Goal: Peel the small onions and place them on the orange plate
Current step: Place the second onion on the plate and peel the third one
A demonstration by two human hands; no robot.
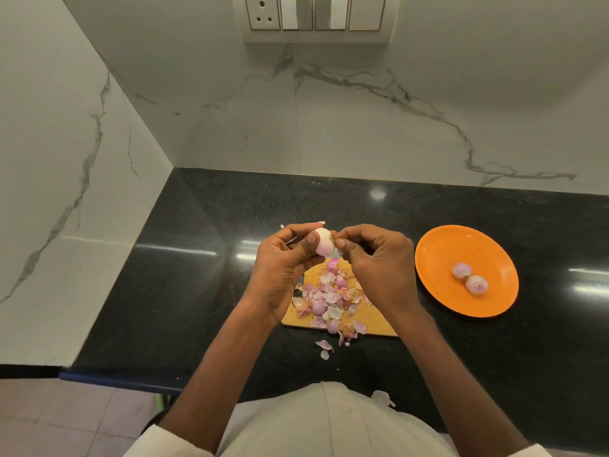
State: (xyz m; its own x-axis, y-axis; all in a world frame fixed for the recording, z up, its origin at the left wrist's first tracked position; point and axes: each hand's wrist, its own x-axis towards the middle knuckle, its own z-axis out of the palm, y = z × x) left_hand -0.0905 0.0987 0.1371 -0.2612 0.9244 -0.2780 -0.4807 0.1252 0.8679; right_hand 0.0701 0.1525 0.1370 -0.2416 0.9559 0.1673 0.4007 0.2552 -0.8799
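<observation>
My left hand point(286, 258) grips a small pale pink onion point(323, 243) above the far end of a wooden cutting board point(379, 326). My right hand point(375, 258) pinches a bit of skin at the onion's right end with thumb and fingers. Two peeled onions point(469, 279) lie touching each other on the orange plate point(438, 255) to the right of the board. Pink and white onion peels point(326, 300) cover the board, and at least one small onion seems to lie among them.
The board and plate sit on a black granite counter point(184, 265) in a corner of white marble walls. A few peels point(324, 347) lie off the board near the front edge. A switch panel point(313, 14) is on the back wall.
</observation>
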